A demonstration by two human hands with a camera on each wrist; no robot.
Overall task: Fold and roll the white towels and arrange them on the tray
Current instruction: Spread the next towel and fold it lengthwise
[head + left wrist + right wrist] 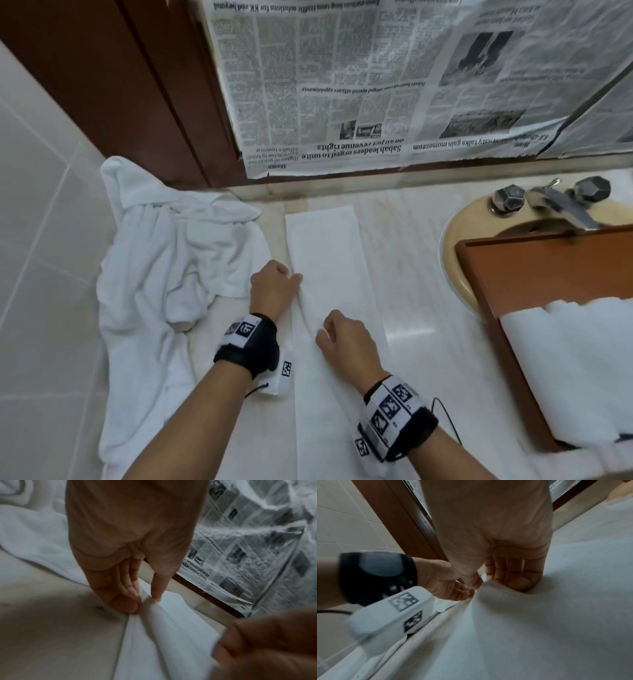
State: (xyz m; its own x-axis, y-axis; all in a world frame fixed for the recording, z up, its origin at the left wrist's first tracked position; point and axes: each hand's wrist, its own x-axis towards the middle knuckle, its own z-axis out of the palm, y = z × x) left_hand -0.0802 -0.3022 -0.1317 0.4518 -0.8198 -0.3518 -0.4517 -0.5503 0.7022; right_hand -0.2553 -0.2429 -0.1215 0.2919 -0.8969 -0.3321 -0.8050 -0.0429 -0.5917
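Observation:
A white towel lies folded into a long narrow strip down the middle of the counter. My left hand pinches its left edge between thumb and fingers; the left wrist view shows that left hand pinching the towel into a ridge. My right hand grips the same raised fold nearer to me; the right wrist view shows the right hand curled over the bunched towel. A brown wooden tray at the right holds rolled white towels.
A heap of loose white towels lies at the left against the tiled wall. A beige sink with a metal faucet sits behind the tray. Newspaper covers the mirror above the counter.

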